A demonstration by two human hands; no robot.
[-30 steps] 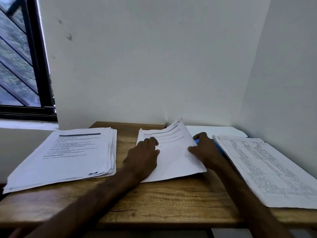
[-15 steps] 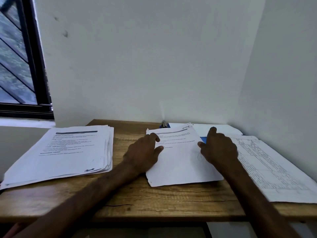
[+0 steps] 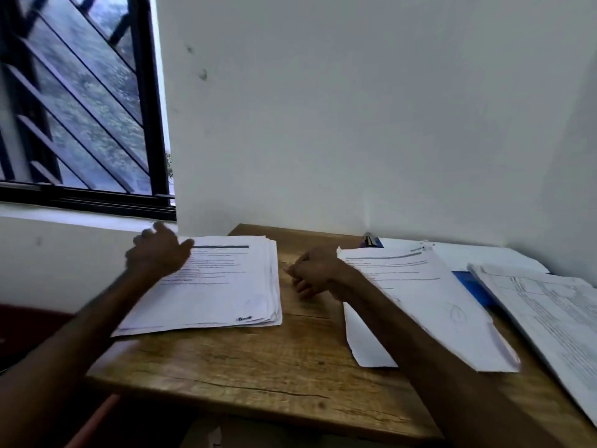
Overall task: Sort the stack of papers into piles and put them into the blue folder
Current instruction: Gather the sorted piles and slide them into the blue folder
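The stack of papers (image 3: 219,282) lies thick at the left of the surface (image 3: 274,360), so most of the sorting looks undone; a middle pile (image 3: 420,302) and a right pile (image 3: 549,312) are begun, with the blue folder (image 3: 471,282) showing between them, seemingly unfilled; the left hand (image 3: 158,250), blurred, hovers spread over the stack's far corner; the right hand (image 3: 315,270) rests loosely curled beside the middle pile, its grip empty.

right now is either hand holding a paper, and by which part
Nothing is held. The left hand is open over the left stack; the right hand lies loosely curled on the table.
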